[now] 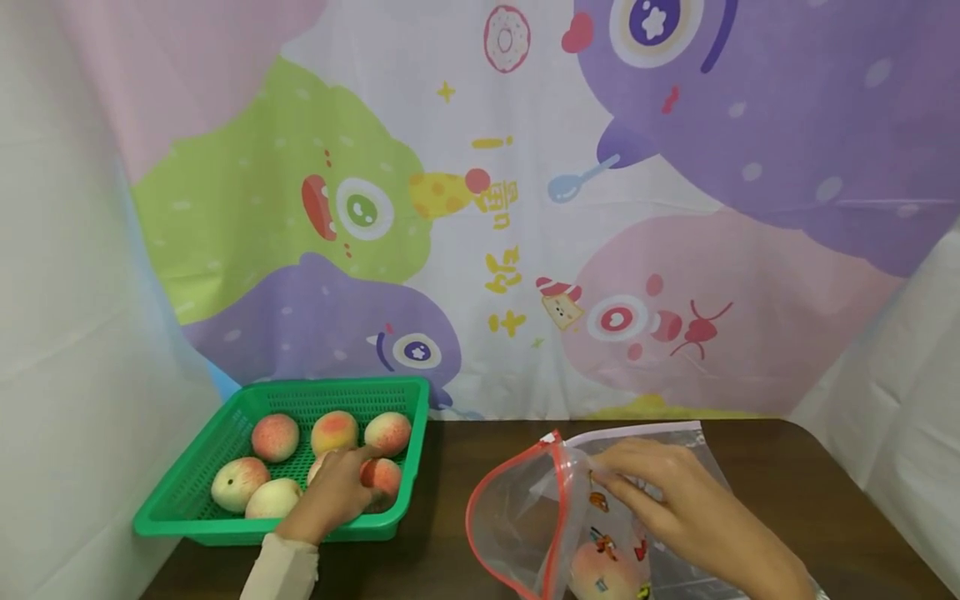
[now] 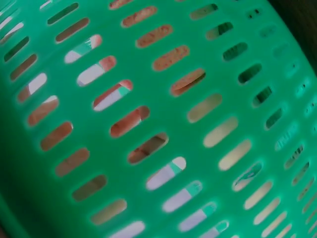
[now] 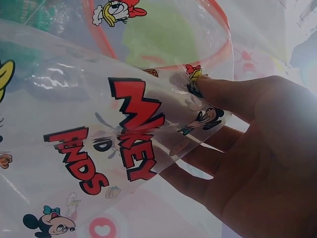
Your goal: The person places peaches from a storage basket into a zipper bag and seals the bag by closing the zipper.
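Note:
Inside the green basket (image 1: 172,527), my left hand (image 1: 341,492) grips a red peach (image 1: 384,479), thumb and fingers on either side of it. Another peach (image 1: 318,467) shows partly behind that hand. From the left wrist, only the basket's slotted wall (image 2: 143,119) shows, hiding the hand. My right hand (image 1: 678,492) pinches a clear zip bag (image 1: 517,517) with a red-edged mouth, standing agape toward the basket. Thumb and fingers hold the printed film (image 3: 133,129) in the right wrist view. One peach (image 1: 607,571) lies inside the bag.
Several more peaches (image 1: 275,437) lie in the basket around my left hand. Flat on the brown table (image 1: 450,492), clear plastic with a pale top strip (image 1: 637,432) reaches behind the right hand. A cartoon-printed cloth (image 1: 510,250) hangs at the back, with white cloth at both sides.

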Demonstrator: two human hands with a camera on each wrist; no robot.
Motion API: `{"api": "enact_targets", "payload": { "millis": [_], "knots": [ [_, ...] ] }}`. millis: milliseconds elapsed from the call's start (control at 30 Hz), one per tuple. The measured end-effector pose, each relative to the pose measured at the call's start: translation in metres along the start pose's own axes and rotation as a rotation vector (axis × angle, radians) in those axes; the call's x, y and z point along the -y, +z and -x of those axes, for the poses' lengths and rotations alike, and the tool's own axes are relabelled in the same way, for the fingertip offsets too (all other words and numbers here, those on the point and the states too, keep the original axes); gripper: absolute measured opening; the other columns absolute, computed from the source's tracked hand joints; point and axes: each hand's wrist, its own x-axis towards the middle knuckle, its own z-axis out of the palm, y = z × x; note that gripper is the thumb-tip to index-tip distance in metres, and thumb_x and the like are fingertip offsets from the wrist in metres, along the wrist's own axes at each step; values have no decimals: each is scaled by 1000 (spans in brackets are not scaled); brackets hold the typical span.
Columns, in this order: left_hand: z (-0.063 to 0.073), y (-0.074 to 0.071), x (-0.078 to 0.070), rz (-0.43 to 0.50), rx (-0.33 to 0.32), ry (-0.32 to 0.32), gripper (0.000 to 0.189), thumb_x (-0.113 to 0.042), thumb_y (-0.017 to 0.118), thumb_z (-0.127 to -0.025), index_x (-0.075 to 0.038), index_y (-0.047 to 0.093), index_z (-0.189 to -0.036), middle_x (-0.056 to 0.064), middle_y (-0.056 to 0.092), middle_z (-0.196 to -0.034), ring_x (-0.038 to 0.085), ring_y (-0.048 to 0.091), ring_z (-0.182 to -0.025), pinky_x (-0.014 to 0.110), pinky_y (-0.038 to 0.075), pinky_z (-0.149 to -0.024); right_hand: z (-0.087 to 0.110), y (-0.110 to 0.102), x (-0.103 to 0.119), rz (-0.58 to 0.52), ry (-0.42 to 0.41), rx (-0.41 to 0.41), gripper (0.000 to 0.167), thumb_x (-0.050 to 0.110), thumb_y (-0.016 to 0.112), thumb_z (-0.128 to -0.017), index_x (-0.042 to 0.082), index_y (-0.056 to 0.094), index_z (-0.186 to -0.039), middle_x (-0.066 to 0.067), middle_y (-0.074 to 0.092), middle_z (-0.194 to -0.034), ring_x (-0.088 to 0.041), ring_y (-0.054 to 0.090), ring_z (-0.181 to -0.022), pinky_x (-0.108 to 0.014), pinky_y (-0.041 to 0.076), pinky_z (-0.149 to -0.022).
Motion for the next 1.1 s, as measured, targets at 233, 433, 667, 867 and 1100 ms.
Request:
{"api": "enact_targets", "payload": {
  "millis": [233, 433, 667, 867, 1100],
  "knots": [
    [0, 3, 0, -12, 26, -43, 53, -24, 91, -70, -5, 72, -115, 13, 63, -110, 29, 54, -99, 44, 48, -76, 0, 0, -1, 4, -3, 13, 28, 6, 69, -92, 31, 71, -106, 20, 63, -88, 0, 58, -81, -20, 50, -69],
    [1, 1, -1, 19, -26, 26, 50, -17, 91, -68, -6, 73, -113, 9, 67, -106, 26, 60, -95, 44, 49, -77, 0, 0, -1, 9, -3, 21, 26, 9, 68, -94, 32, 70, -105, 21, 62, -87, 0, 57, -81, -20, 49, -69],
    [2, 0, -4, 120, -35, 37, 53, -6, 86, -73, -4, 68, -123, 10, 70, -112, 21, 65, -92, 39, 53, -75, -1, 0, -1, 9, -12, 13, 26, 8, 68, -93, 31, 71, -105, 21, 64, -88, 1, 57, -80, -20, 49, -69],
    [3, 2, -2, 74, -106, 70, 56, -13, 87, -75, -5, 66, -127, 12, 67, -122, 31, 64, -109, 52, 51, -89, -1, 0, -1, 11, -19, 9, 27, 7, 69, -93, 30, 72, -105, 21, 64, -87, 1, 58, -80, -20, 49, -69],
    [5, 1, -1, 65, -133, 79, 59, -18, 87, -77, -11, 64, -130, 8, 66, -125, 30, 64, -111, 55, 49, -89, -1, 1, -2, 11, -26, 16, 27, 7, 68, -93, 32, 71, -104, 21, 62, -84, 1, 56, -78, -19, 48, -68]
  ]
}}
